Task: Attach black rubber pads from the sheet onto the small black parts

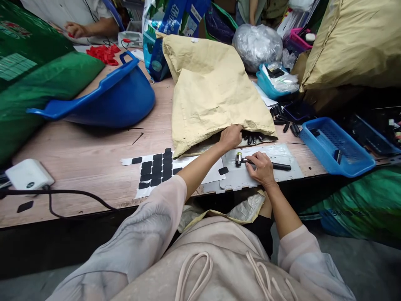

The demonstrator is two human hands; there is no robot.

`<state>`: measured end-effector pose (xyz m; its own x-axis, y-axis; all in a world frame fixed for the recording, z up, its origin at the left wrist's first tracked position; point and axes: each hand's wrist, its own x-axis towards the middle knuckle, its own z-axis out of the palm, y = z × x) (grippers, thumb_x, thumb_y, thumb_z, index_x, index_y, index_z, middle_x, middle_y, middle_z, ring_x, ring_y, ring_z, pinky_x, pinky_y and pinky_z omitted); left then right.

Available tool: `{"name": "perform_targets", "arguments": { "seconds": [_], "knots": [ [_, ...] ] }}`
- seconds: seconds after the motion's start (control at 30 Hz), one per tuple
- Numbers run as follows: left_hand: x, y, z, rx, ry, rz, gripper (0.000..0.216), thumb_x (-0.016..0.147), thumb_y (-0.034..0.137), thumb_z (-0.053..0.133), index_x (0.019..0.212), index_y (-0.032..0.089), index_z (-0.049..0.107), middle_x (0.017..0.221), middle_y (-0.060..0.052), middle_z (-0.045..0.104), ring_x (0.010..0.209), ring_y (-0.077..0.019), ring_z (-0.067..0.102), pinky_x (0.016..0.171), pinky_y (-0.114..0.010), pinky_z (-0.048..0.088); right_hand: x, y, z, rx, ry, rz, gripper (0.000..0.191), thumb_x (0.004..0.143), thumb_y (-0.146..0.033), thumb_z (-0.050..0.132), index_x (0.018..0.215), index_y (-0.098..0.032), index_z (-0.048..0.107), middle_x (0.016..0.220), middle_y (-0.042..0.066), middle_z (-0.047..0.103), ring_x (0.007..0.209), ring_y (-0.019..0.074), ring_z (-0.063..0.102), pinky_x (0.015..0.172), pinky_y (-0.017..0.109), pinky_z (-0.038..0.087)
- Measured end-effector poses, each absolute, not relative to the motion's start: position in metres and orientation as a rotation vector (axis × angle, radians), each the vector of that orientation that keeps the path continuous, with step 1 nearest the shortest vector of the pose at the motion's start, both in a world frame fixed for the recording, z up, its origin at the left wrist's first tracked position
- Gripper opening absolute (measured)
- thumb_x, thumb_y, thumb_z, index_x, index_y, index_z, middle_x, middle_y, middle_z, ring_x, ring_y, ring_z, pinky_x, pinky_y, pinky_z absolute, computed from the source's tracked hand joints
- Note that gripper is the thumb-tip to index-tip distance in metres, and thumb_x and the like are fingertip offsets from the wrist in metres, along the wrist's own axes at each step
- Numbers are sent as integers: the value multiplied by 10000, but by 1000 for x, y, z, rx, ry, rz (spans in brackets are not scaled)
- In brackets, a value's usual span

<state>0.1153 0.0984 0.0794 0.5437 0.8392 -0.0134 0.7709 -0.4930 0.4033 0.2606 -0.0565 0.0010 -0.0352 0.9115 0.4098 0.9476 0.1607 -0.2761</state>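
Observation:
My left hand (231, 136) is at the mouth of a large tan sack (216, 92), its fingers closed and partly hidden at the opening. Small black parts (253, 139) show inside the mouth, just right of that hand. Over the handle of a small hammer (280, 166) rests my right hand (261, 168), fingers curled around it. The hammer lies on a pale board (290, 156) with its metal head to the left. Left of my forearm, a white sheet (143, 193) carries rows of black rounded stickers (156, 169); one loose black sticker (223, 170) lies nearer the board.
A blue scoop-shaped basin (109, 100) stands at the left, beside a green sack (62, 79). A white box with cables (29, 173) sits front left. To the right is a blue basket (338, 146). A co-worker's hand (77, 30) shows at the back left.

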Motion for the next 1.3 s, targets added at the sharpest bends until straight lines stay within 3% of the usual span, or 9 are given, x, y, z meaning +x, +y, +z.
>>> {"name": "perform_targets", "arguments": {
  "seconds": [0.23, 0.43, 0.67, 1.0, 1.3],
  "knots": [
    [154, 77, 60, 2300, 1398, 256, 274, 947, 414, 650, 1053, 190, 768, 1184, -124, 729, 1135, -292, 680, 916, -351, 542, 260, -57, 3, -1779, -1973, -82, 236, 907, -281, 630, 1079, -221, 779, 953, 71, 650, 914, 230, 536, 857, 369, 433],
    [142, 69, 41, 2153, 1422, 373, 163, 899, 304, 684, 996, 192, 753, 1097, -109, 739, 1048, -280, 682, 841, -343, 528, 260, -57, 3, -1795, -1969, -60, 242, 908, -281, 624, 1089, -233, 777, 960, 73, 651, 926, 234, 537, 871, 374, 438],
    [43, 41, 31, 2161, 1252, 580, 133, 861, 277, 744, 973, 207, 731, 981, -56, 709, 947, -227, 648, 812, -320, 513, 264, -56, 0, -1741, -1942, -89, 237, 898, -286, 633, 1074, -238, 784, 948, 69, 648, 920, 235, 544, 869, 368, 458],
    [-6, 16, 6, 2072, 1214, 681, 135, 829, 187, 767, 961, 199, 740, 922, -33, 688, 954, -213, 618, 910, -353, 502, 273, -51, -5, -1695, -1943, -71, 254, 966, -319, 569, 1044, -245, 799, 911, 63, 651, 875, 223, 541, 840, 362, 456],
    [-3, 18, 2, 2087, 1217, 683, 163, 836, 207, 759, 998, 216, 749, 956, -33, 692, 986, -221, 605, 922, -358, 491, 230, -55, 18, -1624, -1792, 25, 343, 1019, -340, 512, 1256, -267, 749, 979, 85, 687, 935, 234, 625, 876, 376, 522]
  ]
}}
